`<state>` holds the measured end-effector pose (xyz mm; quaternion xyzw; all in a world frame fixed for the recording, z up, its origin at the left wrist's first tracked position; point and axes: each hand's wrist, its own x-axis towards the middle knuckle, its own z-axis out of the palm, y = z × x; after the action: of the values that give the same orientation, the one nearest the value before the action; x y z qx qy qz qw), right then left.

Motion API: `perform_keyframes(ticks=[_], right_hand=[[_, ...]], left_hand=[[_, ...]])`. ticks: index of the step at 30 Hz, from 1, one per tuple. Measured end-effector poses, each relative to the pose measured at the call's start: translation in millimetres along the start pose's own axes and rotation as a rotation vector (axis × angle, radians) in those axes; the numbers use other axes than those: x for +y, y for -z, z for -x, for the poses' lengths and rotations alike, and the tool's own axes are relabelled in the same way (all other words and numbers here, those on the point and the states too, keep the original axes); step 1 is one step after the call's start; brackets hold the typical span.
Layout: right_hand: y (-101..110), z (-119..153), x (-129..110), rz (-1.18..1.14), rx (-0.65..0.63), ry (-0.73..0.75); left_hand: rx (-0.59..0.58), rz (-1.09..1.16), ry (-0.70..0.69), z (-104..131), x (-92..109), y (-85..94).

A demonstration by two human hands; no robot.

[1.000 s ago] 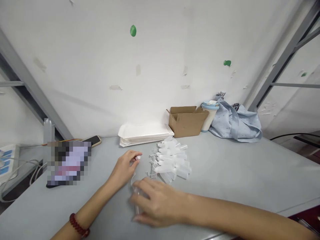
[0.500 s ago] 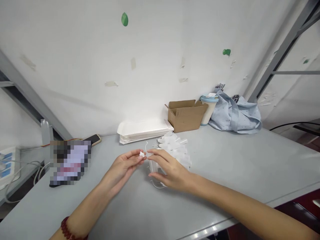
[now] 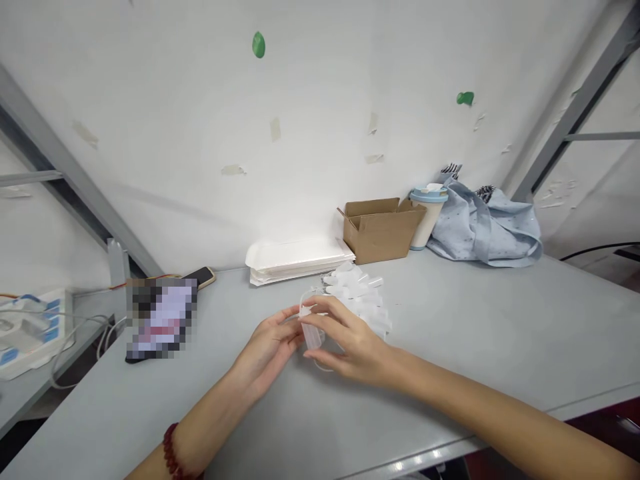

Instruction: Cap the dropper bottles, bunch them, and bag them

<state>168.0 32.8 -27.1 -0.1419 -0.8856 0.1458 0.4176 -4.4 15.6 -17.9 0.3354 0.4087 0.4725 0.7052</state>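
Note:
A small translucent white plastic tube [image 3: 311,335], with a thin pale loop by its top end, is between my two hands near the middle of the table. My left hand [image 3: 270,350] pinches at its left side, the fingertips partly hidden behind it. From the right, my right hand [image 3: 353,340] curls around the same tube, fingers at its upper part and thumb near its lower end. Just behind my right hand lies a pile of similar translucent plastic pieces [image 3: 356,288], partly covered by the fingers. Another thin white loop shows under my right thumb.
Flat white cartons [image 3: 300,260] are stacked against the wall, beside an open brown cardboard box [image 3: 383,237]. A lidded cup [image 3: 425,220] and a light blue cloth bag [image 3: 493,230] stand further right. At left are a phone [image 3: 205,276], a blurred-out item [image 3: 165,320] and a power strip [image 3: 43,327].
My left hand held a small white piece apart from my right hand. Now the hands have come together around an upright translucent tube. The camera view has shifted slightly left.

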Motion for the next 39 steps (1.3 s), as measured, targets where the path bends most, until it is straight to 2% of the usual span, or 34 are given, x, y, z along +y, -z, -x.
perform_keyframes(ticks=[4,9,14,21,26,34,39], right_hand=[[0,0,-1,-0.026,-0.006,0.000],[1,-3,-7,-0.148,0.038,-0.038],[4,-6,-14,-0.177,0.052,-0.093],[4,-5,-13,-0.187,0.012,-0.222],[2,-6,-9,-0.192,0.036,-0.243],[1,-5,-10,-0.203,0.079,-0.271],[3,-3,-10,-0.209,0.067,-0.299]], left_hand=[[-0.091,-0.010,-0.040,0,-5,-2.5],[-0.092,0.069,-0.101,0,-3,-2.1],[-0.137,0.062,-0.104,5,2,-7.5],[-0.081,0.131,-0.134,7,9,-6.8],[-0.025,0.146,-0.129,7,11,-3.9],[-0.054,0.099,-0.149,3,8,-0.2],[0.015,0.071,-0.162,4,12,-0.6]])
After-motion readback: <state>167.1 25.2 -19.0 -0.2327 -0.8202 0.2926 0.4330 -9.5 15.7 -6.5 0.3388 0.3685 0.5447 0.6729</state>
